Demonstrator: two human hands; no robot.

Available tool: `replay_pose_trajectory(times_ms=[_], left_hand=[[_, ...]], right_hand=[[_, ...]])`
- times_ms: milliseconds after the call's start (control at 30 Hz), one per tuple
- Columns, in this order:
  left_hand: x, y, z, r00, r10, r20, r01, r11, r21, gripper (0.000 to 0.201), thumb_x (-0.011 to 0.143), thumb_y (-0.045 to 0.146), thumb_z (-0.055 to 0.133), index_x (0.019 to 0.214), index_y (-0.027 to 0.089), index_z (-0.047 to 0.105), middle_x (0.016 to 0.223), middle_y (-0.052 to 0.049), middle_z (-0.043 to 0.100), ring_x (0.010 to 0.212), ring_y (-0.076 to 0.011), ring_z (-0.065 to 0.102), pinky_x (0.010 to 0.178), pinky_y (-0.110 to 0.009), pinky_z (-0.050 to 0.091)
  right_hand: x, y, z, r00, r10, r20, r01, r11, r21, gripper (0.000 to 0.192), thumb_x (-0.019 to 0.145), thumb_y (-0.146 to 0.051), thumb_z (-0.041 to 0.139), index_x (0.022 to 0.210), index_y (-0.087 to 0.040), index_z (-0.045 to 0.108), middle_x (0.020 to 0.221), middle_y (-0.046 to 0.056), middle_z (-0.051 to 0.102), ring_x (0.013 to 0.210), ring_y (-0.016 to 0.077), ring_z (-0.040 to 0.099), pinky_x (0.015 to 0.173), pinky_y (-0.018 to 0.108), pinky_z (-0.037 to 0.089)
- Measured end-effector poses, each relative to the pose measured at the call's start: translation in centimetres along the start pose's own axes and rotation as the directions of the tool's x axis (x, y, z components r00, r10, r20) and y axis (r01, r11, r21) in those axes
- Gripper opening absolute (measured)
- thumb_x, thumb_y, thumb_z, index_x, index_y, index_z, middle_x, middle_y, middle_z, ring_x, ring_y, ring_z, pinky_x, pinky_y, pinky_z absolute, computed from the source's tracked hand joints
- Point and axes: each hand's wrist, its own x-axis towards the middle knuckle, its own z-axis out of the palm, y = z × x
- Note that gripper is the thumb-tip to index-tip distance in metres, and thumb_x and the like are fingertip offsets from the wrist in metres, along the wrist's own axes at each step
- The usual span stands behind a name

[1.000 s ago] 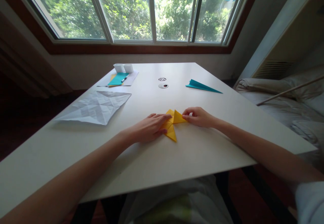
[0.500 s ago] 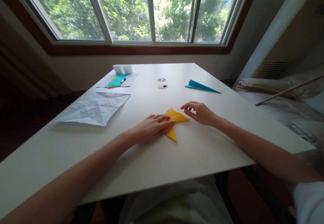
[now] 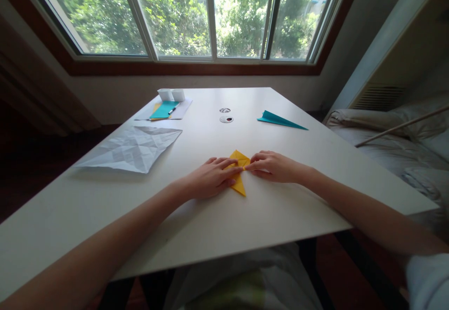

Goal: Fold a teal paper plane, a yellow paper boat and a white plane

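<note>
A folded piece of yellow paper (image 3: 239, 187) lies on the white table (image 3: 280, 221) in front of me. From the left, my left hand (image 3: 212, 178) rests flat across it, fingers stretched out and pressing it down. My right hand (image 3: 271, 166) is at the paper's right side, its fingertips pinched together on the edge close to the left fingertips. The fingers of both hands cover part of the folds, so how the right-hand flap lies cannot be made out fully.
A creased white sheet (image 3: 133, 148) lies to the left. Behind it are blue paper (image 3: 164, 110), a pen (image 3: 173, 109) and white paper boxes (image 3: 165, 95). Two round pieces (image 3: 226, 119) lie farther back; a teal paper plane (image 3: 282, 120) sits at the right.
My right hand has moved left onto the yellow paper and closed on its edge. The corner that stuck out to the right no longer shows. My left hand has stayed in place.
</note>
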Motion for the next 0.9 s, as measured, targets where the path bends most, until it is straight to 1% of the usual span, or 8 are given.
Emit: replay_pose_trajectory(times_ms=[200, 267, 400, 533, 633, 700, 767, 900], left_hand=[[0.2, 0.1, 0.0, 0.999, -0.034, -0.025, 0.034, 0.999, 0.02, 0.036, 0.092, 0.03, 0.035, 0.126, 0.032, 0.044, 0.12, -0.008, 0.048, 0.108, -0.0228, 0.049, 0.092, -0.04, 0.036], [0.3, 0.1, 0.1, 0.999, -0.026, -0.032, 0.027, 0.999, 0.027, 0.035, 0.093, 0.03, 0.033, 0.125, 0.031, 0.045, 0.125, -0.008, 0.046, 0.11, -0.0229, 0.048, 0.092, -0.041, 0.035], [0.7, 0.1, 0.3, 1.0, 0.007, -0.011, -0.007, 1.0, -0.011, 0.032, 0.093, 0.03, 0.031, 0.123, 0.026, 0.044, 0.139, -0.007, 0.037, 0.122, -0.0221, 0.04, 0.095, -0.04, 0.033], [1.2, 0.0, 0.5, 0.999, -0.033, -0.001, 0.033, 0.998, -0.052, 0.03, 0.093, 0.032, 0.029, 0.117, 0.025, 0.046, 0.135, -0.004, 0.044, 0.121, -0.0211, 0.039, 0.097, -0.039, 0.032], [1.4, -0.3, 0.7, 0.996, -0.092, -0.011, 0.092, 0.995, -0.043, 0.033, 0.094, 0.034, 0.026, 0.12, 0.027, 0.045, 0.134, -0.003, 0.045, 0.12, -0.022, 0.04, 0.096, -0.041, 0.032], [1.4, -0.5, 0.9, 0.99, -0.14, -0.016, 0.139, 0.99, -0.009, 0.037, 0.093, 0.037, 0.026, 0.125, 0.028, 0.042, 0.137, -0.003, 0.041, 0.12, -0.0248, 0.039, 0.095, -0.044, 0.032], [1.4, -0.7, 1.0, 0.987, -0.163, -0.012, 0.163, 0.986, 0.017, 0.039, 0.093, 0.04, 0.027, 0.129, 0.03, 0.039, 0.139, -0.003, 0.038, 0.12, -0.0268, 0.038, 0.094, -0.046, 0.032], [1.4, -0.9, 0.9, 0.989, -0.146, 0.007, 0.146, 0.989, 0.031, 0.039, 0.093, 0.042, 0.026, 0.128, 0.033, 0.04, 0.138, -0.004, 0.039, 0.118, -0.0283, 0.038, 0.091, -0.048, 0.034]], right_hand=[[0.0, 0.0, -0.1, 1.0, 0.011, 0.014, -0.011, 0.999, 0.035, 0.029, 0.089, -0.024, 0.043, 0.112, -0.021, 0.061, 0.102, 0.008, 0.063, 0.091, 0.0174, 0.056, 0.082, 0.032, 0.045], [0.1, 0.0, -0.1, 1.0, 0.005, 0.015, -0.005, 0.999, 0.039, 0.029, 0.09, -0.023, 0.042, 0.112, -0.021, 0.061, 0.102, 0.008, 0.063, 0.092, 0.0172, 0.057, 0.083, 0.032, 0.045], [0.1, 0.1, -0.1, 1.0, -0.003, 0.012, 0.002, 0.999, 0.048, 0.029, 0.09, -0.024, 0.042, 0.112, -0.021, 0.061, 0.104, 0.008, 0.063, 0.093, 0.0174, 0.057, 0.084, 0.033, 0.045], [0.1, 0.0, -0.2, 1.0, -0.001, 0.019, 0.0, 0.998, 0.058, 0.03, 0.09, -0.024, 0.042, 0.112, -0.021, 0.061, 0.105, 0.008, 0.063, 0.093, 0.0174, 0.057, 0.085, 0.033, 0.045], [0.1, 0.0, -0.2, 1.0, 0.009, 0.017, -0.01, 0.998, 0.063, 0.03, 0.09, -0.024, 0.041, 0.112, -0.022, 0.061, 0.103, 0.008, 0.063, 0.092, 0.0171, 0.057, 0.084, 0.033, 0.045], [0.2, -0.1, -0.2, 1.0, 0.011, 0.017, -0.012, 0.999, 0.048, 0.03, 0.091, -0.023, 0.039, 0.112, -0.022, 0.062, 0.101, 0.008, 0.063, 0.09, 0.0169, 0.057, 0.083, 0.032, 0.045], [0.3, -0.2, -0.2, 1.0, 0.003, 0.026, -0.003, 1.0, 0.014, 0.031, 0.091, -0.022, 0.039, 0.113, -0.023, 0.061, 0.098, 0.008, 0.063, 0.087, 0.0167, 0.057, 0.081, 0.032, 0.045], [0.4, -0.5, -0.1, 0.999, -0.015, 0.045, 0.019, 0.997, -0.078, 0.034, 0.091, -0.023, 0.039, 0.12, -0.027, 0.056, 0.094, 0.008, 0.061, 0.08, 0.0169, 0.056, 0.077, 0.032, 0.044]])
